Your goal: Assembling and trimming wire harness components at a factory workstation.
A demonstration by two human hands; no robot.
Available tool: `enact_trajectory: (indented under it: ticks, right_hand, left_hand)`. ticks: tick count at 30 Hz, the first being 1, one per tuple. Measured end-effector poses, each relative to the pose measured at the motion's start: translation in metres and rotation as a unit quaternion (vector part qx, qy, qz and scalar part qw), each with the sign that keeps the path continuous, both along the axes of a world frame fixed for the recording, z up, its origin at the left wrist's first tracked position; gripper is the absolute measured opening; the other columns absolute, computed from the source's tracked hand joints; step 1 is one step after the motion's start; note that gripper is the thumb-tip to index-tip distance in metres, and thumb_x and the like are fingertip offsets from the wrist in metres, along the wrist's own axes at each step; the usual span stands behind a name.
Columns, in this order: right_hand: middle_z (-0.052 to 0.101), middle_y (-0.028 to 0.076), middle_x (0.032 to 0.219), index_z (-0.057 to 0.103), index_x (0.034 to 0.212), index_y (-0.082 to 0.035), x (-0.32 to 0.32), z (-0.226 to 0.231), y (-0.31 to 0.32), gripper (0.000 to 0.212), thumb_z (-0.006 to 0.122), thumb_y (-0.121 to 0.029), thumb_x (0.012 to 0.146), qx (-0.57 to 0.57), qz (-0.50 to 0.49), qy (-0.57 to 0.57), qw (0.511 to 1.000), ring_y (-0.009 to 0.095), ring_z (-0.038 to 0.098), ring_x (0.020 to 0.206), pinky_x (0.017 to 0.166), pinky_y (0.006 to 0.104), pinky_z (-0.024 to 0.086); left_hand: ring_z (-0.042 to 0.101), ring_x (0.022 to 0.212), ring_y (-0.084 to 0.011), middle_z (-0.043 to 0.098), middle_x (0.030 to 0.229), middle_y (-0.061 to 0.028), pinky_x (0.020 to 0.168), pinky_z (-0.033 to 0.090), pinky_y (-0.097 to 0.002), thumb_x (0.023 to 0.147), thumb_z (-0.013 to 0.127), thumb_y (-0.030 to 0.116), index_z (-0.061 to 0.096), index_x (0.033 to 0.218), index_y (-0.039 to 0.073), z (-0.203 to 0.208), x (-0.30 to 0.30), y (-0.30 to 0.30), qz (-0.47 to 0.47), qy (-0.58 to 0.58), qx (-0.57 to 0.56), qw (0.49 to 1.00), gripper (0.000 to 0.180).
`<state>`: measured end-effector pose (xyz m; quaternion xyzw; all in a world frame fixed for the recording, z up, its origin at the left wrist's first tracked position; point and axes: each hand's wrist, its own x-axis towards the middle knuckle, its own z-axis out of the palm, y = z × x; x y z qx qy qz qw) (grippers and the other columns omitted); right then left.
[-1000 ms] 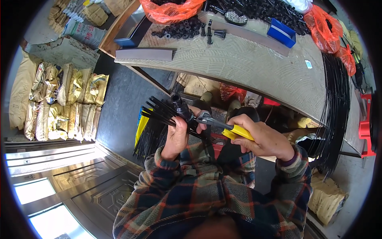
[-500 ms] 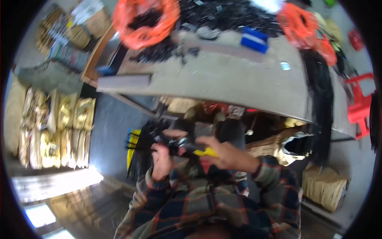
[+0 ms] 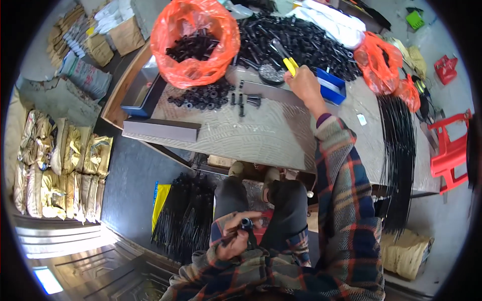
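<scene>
My right hand reaches out over the table, closed around yellow-handled pliers. The pliers' metal jaws point away, over the near edge of a heap of small black parts. Just under them is a round black dish of tiny shiny pieces. My left hand stays low above my lap, fingers closed on a black tubular part with its round, ringed end up. Closer to the table's middle lie loose black rings and a few short black pieces.
An orange bag of black parts stands at the far left, a blue open box right of my hand. Long black cables hang over the table's right side. A black bundle is left of my legs; a red stool is far right.
My right hand has carried the pliers from beside my left hand up and out over the table. My left hand has come lower, toward my body, still holding the black part.
</scene>
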<state>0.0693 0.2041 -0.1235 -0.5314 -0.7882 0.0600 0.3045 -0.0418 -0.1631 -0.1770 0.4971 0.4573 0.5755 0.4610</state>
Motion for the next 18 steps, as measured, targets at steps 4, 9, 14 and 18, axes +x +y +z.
enact_trajectory:
  ticks: [4,9,14,18]
  right_hand:
    - [0.06,0.015,0.087,0.062,0.083,0.0,-0.034,-0.006,0.014,0.025,0.066,-0.024,0.076,0.016,-0.028,-0.153,0.988,0.034,0.062,0.077,0.064,0.0414,0.05]
    - [0.055,0.015,0.087,0.062,0.083,0.0,-0.044,-0.02,0.032,0.025,0.061,-0.025,0.08,0.068,0.011,-0.193,0.979,0.032,0.062,0.076,0.063,0.0415,0.05]
    - [0.056,0.015,0.088,0.065,0.087,-0.007,-0.046,-0.017,0.033,0.022,0.063,-0.026,0.077,0.043,-0.014,-0.145,0.988,0.033,0.062,0.077,0.064,0.0428,0.05]
    - [0.057,0.016,0.087,0.065,0.089,-0.008,-0.04,-0.019,0.039,0.023,0.062,-0.027,0.077,0.007,-0.037,-0.108,0.993,0.035,0.061,0.078,0.067,0.044,0.049]
  left_hand:
    - [0.056,0.071,-0.0177,0.059,0.079,-0.0118,0.068,0.044,-0.0296,0.089,0.037,0.051,0.05,0.111,-0.004,0.009,-0.013,0.001,-0.009,-0.004,0.025,1.0,0.061]
    - [0.056,0.072,-0.0175,0.059,0.079,-0.0126,0.07,0.043,-0.0299,0.089,0.039,0.052,0.05,0.111,-0.003,-0.004,-0.023,-0.003,-0.009,-0.054,-0.005,0.998,0.06]
    - [0.055,0.077,-0.0168,0.058,0.084,-0.0133,0.076,0.042,-0.0303,0.088,0.039,0.052,0.047,0.114,-0.003,-0.005,-0.024,-0.005,-0.001,-0.057,-0.023,0.998,0.062]
    - [0.054,0.079,-0.017,0.057,0.086,-0.0132,0.078,0.042,-0.0304,0.09,0.037,0.052,0.045,0.115,-0.003,0.003,-0.02,-0.007,0.013,-0.072,-0.044,0.996,0.06]
